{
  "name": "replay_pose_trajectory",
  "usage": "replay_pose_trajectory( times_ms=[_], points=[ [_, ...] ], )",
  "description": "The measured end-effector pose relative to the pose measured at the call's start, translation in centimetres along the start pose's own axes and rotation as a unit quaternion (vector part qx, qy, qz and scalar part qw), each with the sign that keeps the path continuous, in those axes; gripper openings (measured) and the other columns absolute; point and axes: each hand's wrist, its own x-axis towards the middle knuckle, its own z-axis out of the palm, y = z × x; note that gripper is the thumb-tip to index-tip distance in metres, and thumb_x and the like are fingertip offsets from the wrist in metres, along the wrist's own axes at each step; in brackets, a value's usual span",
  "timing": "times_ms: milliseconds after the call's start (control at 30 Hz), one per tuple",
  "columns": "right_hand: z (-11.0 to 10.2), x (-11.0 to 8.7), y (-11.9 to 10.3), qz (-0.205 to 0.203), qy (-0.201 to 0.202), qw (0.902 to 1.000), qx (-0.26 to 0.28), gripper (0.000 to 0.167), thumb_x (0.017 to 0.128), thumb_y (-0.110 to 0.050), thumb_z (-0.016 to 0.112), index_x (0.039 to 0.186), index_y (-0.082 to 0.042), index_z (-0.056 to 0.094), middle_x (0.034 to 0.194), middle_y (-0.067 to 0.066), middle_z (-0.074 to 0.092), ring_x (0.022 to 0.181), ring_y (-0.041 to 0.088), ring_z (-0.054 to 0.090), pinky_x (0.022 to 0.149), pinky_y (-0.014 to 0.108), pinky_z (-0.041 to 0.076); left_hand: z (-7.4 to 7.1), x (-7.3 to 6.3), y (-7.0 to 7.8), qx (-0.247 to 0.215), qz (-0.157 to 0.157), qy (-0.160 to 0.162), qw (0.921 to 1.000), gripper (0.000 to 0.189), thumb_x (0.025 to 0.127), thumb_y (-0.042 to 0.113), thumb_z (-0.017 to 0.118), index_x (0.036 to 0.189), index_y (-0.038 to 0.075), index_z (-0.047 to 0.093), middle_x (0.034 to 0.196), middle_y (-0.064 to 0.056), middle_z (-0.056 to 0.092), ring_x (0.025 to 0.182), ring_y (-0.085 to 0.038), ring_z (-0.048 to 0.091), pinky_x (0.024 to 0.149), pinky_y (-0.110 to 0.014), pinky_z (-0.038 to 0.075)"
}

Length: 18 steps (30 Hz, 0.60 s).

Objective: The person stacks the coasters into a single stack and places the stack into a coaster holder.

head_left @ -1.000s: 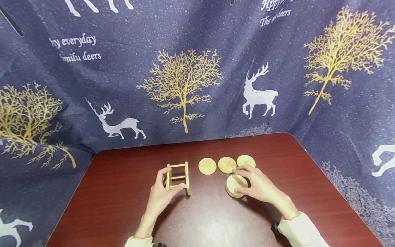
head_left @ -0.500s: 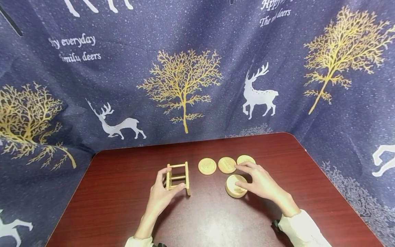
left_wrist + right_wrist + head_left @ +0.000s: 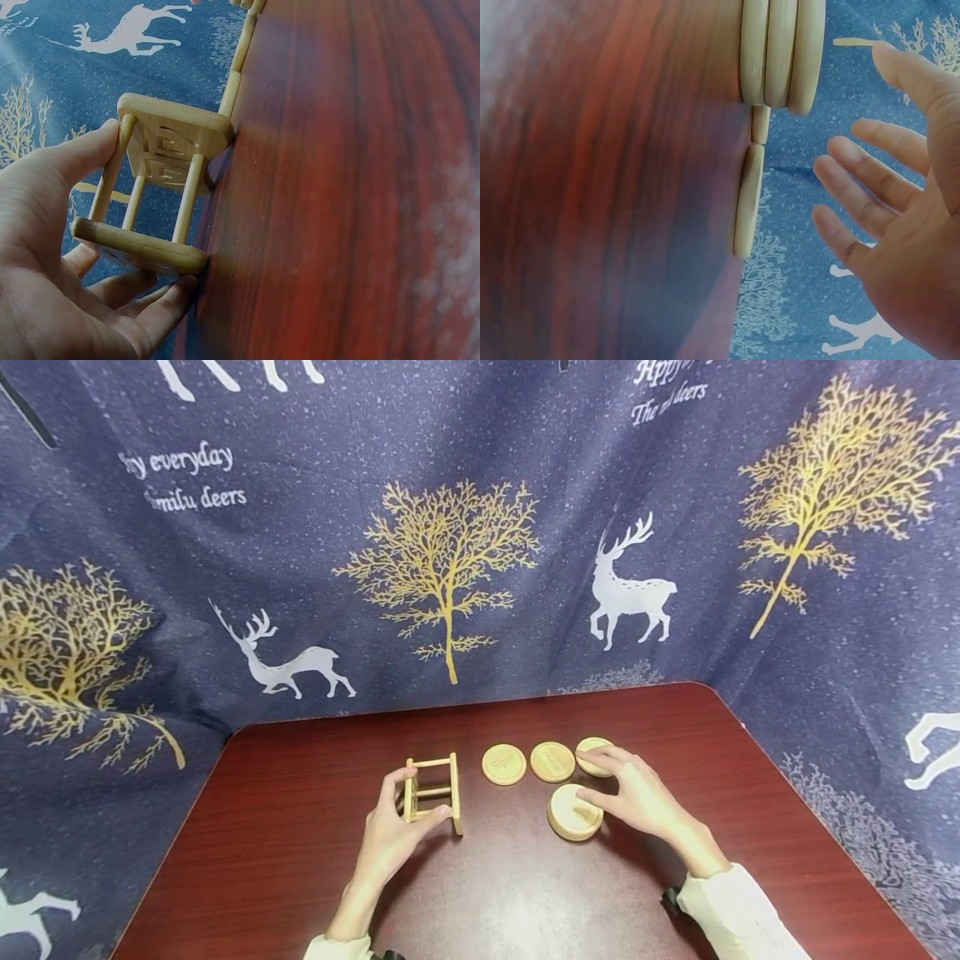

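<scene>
My left hand [image 3: 390, 835] grips a small wooden coaster holder [image 3: 455, 797], thumb on one side and fingers on the other. In the left wrist view, the holder's side panel [image 3: 139, 246] is joined by round rods to another panel with cut-out patterns. My right hand [image 3: 641, 802] hovers with spread fingers over a stack of round wooden coasters [image 3: 573, 810]. The right wrist view shows its fingers apart from the stack [image 3: 780, 56], three coasters thick. In the head view, its fingertips overlap a single coaster [image 3: 592, 744] behind the stack.
Two more coasters lie flat in a row to the left of that one, a middle coaster [image 3: 552, 762] and a left coaster [image 3: 503, 764]. All stand on a dark red table [image 3: 300, 827]. A blue cloth [image 3: 480, 443] with deer and trees hangs behind its far edge.
My right hand has moved away from me, from the stack's near part toward the far right coaster, uncovering more of the stack. The left hand and holder have stayed in place.
</scene>
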Motion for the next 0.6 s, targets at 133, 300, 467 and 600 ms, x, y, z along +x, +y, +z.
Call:
replay_pose_trajectory(
  times_ms=[133, 300, 467, 600],
  points=[
    [0.0, 0.2, 0.3, 0.001, 0.002, 1.0, 0.0, 0.06, 0.093, -0.029, 0.09, 0.144, -0.004, 0.073, 0.144, 0.02, 0.07, 0.133, 0.047, 0.065, 0.109, 0.071, 0.048, 0.0, 0.0, 0.0, -0.002, 0.001, 0.0, 1.0, 0.082, 0.086, 0.038, 0.098, 0.152, 0.024, 0.052, 0.161, -0.025, 0.057, 0.136, -0.044, 0.066, 0.104, -0.058, 0.058],
    [-0.1, 0.5, 0.7, -0.009, 0.01, 0.9999, -0.007, 0.059, 0.092, -0.027, 0.091, 0.143, -0.004, 0.073, 0.14, 0.017, 0.072, 0.13, 0.044, 0.067, 0.107, 0.069, 0.05, 0.0, 0.0, -0.1, -0.005, 0.002, -0.001, 1.0, 0.082, 0.086, 0.037, 0.098, 0.152, 0.024, 0.052, 0.161, -0.026, 0.057, 0.136, -0.044, 0.066, 0.105, -0.058, 0.058],
    [-0.1, 0.8, 0.9, -0.008, 0.014, 0.9998, -0.009, 0.056, 0.093, -0.026, 0.09, 0.142, -0.004, 0.073, 0.138, 0.016, 0.073, 0.128, 0.045, 0.068, 0.105, 0.069, 0.051, 0.0, 0.0, 0.0, -0.005, 0.002, -0.001, 1.0, 0.081, 0.086, 0.036, 0.098, 0.151, 0.023, 0.052, 0.16, -0.026, 0.058, 0.137, -0.044, 0.066, 0.107, -0.059, 0.057],
    [-0.2, 1.0, 1.2, -0.002, 0.014, 0.9998, -0.011, 0.056, 0.094, -0.025, 0.09, 0.142, -0.004, 0.073, 0.137, 0.015, 0.073, 0.128, 0.045, 0.067, 0.105, 0.069, 0.05, 0.0, 0.0, 0.0, -0.006, 0.001, 0.0, 1.0, 0.081, 0.086, 0.036, 0.098, 0.151, 0.023, 0.053, 0.16, -0.025, 0.058, 0.137, -0.044, 0.066, 0.109, -0.059, 0.056]
  ],
)
